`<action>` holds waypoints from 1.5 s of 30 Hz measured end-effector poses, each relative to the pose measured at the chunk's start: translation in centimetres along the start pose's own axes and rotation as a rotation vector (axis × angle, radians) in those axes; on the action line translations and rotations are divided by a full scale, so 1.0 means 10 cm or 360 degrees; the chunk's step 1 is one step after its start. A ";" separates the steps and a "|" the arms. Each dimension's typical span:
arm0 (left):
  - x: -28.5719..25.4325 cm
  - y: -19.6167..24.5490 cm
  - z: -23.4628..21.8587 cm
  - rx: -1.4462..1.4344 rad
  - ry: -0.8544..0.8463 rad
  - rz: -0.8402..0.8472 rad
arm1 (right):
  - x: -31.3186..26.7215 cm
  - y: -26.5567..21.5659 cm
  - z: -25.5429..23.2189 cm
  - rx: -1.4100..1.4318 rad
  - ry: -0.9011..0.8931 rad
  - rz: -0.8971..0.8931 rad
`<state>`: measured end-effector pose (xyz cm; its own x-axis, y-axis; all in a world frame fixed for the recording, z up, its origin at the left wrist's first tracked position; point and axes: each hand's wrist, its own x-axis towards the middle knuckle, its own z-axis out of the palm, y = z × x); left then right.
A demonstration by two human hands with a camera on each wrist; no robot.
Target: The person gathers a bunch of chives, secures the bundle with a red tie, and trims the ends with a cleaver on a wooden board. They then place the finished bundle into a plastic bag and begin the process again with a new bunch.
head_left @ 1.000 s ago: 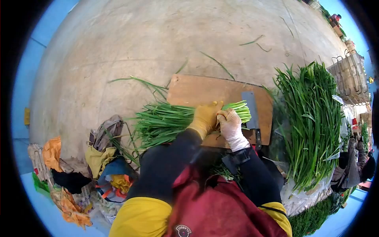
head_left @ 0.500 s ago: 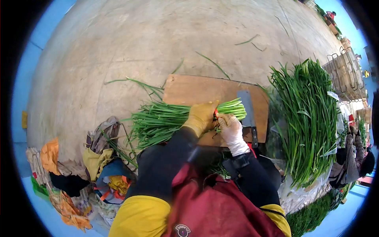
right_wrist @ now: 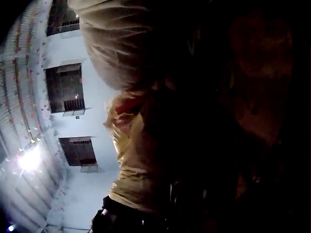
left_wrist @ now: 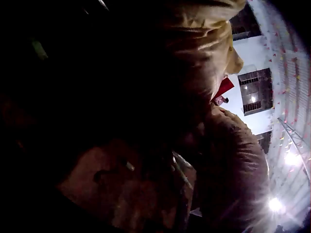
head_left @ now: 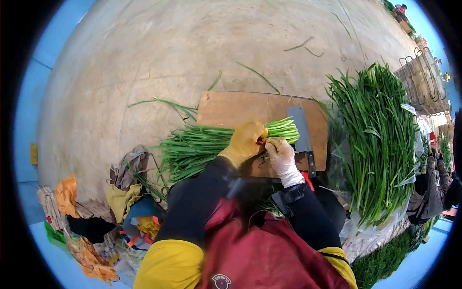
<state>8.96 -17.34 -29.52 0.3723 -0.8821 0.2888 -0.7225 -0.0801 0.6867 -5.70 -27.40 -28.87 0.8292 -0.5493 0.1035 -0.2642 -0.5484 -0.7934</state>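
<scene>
A bunch of garlic chives [head_left: 195,144] lies over the wooden board [head_left: 226,107], its cut pale stems [head_left: 284,129] pointing right. My left hand [head_left: 245,142], in a yellow glove, grips the bunch near the stem end. Beside it my right hand [head_left: 281,155], in a pale glove, pinches a red band [right_wrist: 127,106] at the bunch's near side; the left wrist view also shows this red band [left_wrist: 224,88] between the two gloves. Just right of the stems lies a cleaver [head_left: 301,129], blade away from me. Most of both wrist views is dark.
A large heap of loose chives [head_left: 373,144] lies on plastic sheeting at the right. Wire baskets [head_left: 423,82] stand beyond it. Bags and cloths [head_left: 127,192] are piled at the left. Stray leaves [head_left: 257,77] lie on the floor beyond the board.
The red band, showing clearly around the stems half a second ago, is now mostly covered by my gloves. My right hand stays close against the left, which keeps its grip on the bunch.
</scene>
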 end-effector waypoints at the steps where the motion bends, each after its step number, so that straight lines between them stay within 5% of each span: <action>1: 0.00 -0.01 0.00 -0.0009 -0.0024 0.0039 | 0.00 0.02 0.01 -0.0013 -0.0002 0.0014; 7: -0.01 -0.06 0.02 -0.0341 0.0267 0.0189 | 0.00 0.10 0.09 0.0538 -0.0019 0.0331; 13: -0.04 -0.14 0.06 -0.0380 0.0375 0.0116 | 0.01 0.09 0.08 0.0733 -0.0060 0.0356; 19: 0.00 -0.06 0.02 -0.0537 0.0138 -0.0376 | 0.04 0.13 0.07 0.0568 -0.0045 0.0120; 22: 0.05 -0.09 0.03 -0.0231 0.0130 -0.0429 | -0.01 0.10 0.07 0.0582 -0.0080 0.0179; 31: 0.11 -0.14 0.09 -0.0063 -0.0012 -0.0726 | 0.13 -0.21 0.01 0.0115 0.0203 -0.0247; 34: 0.11 -0.16 0.10 -0.0050 -0.0058 -0.0768 | 0.17 -0.10 0.12 0.0371 0.0235 -0.0340; 38: 0.14 -0.09 0.02 -0.0030 -0.0086 -0.0761 | 0.15 -0.01 0.07 0.0924 -0.0188 0.0276; 45: 0.14 -0.33 0.16 -0.0075 -0.0165 -0.0824 | 0.12 0.10 0.06 0.0994 -0.0302 0.0444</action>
<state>10.90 -19.04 -32.44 0.6122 -0.7739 -0.1621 -0.4315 -0.4988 0.7516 -4.67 -28.21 -29.87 0.8582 -0.4662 -0.2149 -0.1946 0.0918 -0.9766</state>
